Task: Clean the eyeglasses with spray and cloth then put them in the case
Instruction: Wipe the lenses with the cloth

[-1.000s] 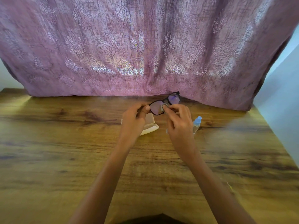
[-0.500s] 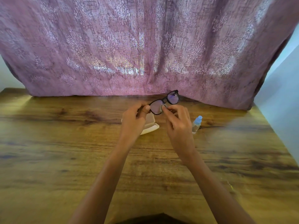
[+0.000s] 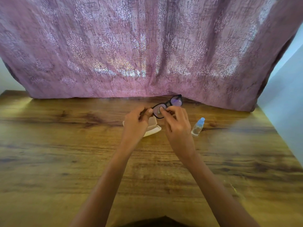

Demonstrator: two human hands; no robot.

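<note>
Wiping now: left hand (image 3: 136, 123) pinches the black eyeglasses (image 3: 176, 101), right hand (image 3: 177, 126) pinches cloth (image 3: 158, 112) onto one lens (other lens next, I'd guess).

A person's left hand (image 3: 136, 123) and right hand (image 3: 177, 126) are bare, with a short thumbnail showing on the left. Behind each hand, the left forearm (image 3: 106, 177) and right forearm (image 3: 213, 177) are uncovered. Between them, far below the hands, is a sliver of dark clothing (image 3: 157, 222).
</note>
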